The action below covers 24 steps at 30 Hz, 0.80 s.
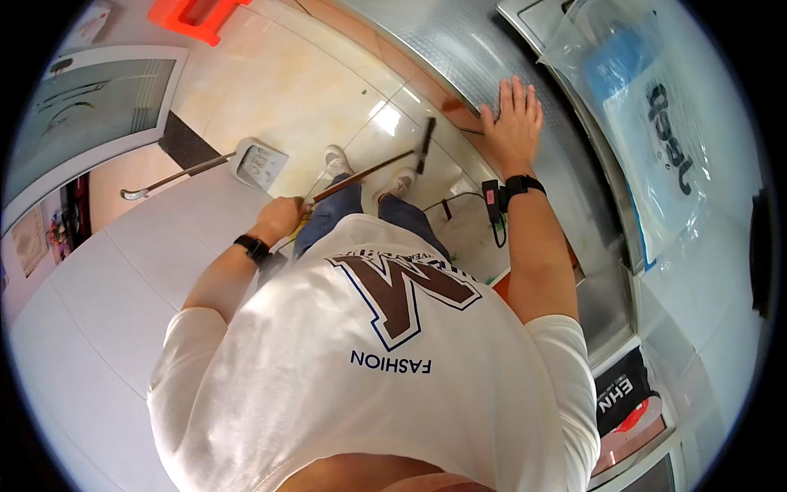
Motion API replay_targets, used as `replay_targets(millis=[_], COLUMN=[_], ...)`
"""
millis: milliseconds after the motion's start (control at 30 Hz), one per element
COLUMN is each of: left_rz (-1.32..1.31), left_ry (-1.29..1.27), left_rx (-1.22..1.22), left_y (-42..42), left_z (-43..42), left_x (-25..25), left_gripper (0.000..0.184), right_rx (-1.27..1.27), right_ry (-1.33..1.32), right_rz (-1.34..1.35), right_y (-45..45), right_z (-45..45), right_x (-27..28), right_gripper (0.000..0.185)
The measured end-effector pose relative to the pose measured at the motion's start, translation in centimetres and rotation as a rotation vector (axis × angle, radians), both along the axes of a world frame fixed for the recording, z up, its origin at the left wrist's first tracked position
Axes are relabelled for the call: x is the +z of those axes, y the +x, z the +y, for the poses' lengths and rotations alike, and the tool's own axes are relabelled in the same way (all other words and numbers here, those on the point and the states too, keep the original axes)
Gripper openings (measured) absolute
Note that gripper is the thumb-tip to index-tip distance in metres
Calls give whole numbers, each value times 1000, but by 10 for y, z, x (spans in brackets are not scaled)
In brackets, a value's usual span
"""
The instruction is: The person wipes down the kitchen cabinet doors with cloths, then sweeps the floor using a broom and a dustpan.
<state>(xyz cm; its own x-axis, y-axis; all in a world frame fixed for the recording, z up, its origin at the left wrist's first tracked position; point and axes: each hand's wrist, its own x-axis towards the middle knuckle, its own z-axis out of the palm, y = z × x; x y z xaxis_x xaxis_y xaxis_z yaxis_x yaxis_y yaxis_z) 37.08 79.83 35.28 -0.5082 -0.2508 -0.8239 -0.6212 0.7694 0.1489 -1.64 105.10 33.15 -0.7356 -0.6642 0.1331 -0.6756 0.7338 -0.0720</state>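
Note:
My left hand [281, 216] is closed around the brown handle of a broom [361, 175]. The handle slants away to the right, and its dark, narrow head [425, 146] is near the floor by my shoes. On the right, my right hand [515, 123] lies flat with fingers extended on a stainless steel surface [459, 41], holding nothing. Beside my right wrist is a black box with a cable [493, 202]. A dustpan [258, 165] with a long handle rests to the left of my feet.
Tiled floor [287, 82] stretches ahead, with an orange plastic object [193, 18] at the top. A framed glass panel [98, 111] stands at left. Plastic-wrapped packaging [656, 139] is at right, and a black printed bag [620, 392] sits lower right.

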Motion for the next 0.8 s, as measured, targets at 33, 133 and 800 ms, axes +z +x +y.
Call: replay_targets(millis=[33, 133, 800], left_rz=[2, 11, 2], left_ry=[17, 79, 189], left_rx=[-6, -191, -683], left_y=[-9, -50, -212], left_z=[1, 24, 124], left_x=[-10, -30, -149], left_gripper=[37, 36, 25], right_rx=[10, 13, 40], right_ry=[-15, -13, -9], right_rz=[4, 6, -10], right_y=[-1, -1, -2], right_z=[0, 3, 0], right_x=[-1, -3, -3], right_gripper=[61, 63, 63])
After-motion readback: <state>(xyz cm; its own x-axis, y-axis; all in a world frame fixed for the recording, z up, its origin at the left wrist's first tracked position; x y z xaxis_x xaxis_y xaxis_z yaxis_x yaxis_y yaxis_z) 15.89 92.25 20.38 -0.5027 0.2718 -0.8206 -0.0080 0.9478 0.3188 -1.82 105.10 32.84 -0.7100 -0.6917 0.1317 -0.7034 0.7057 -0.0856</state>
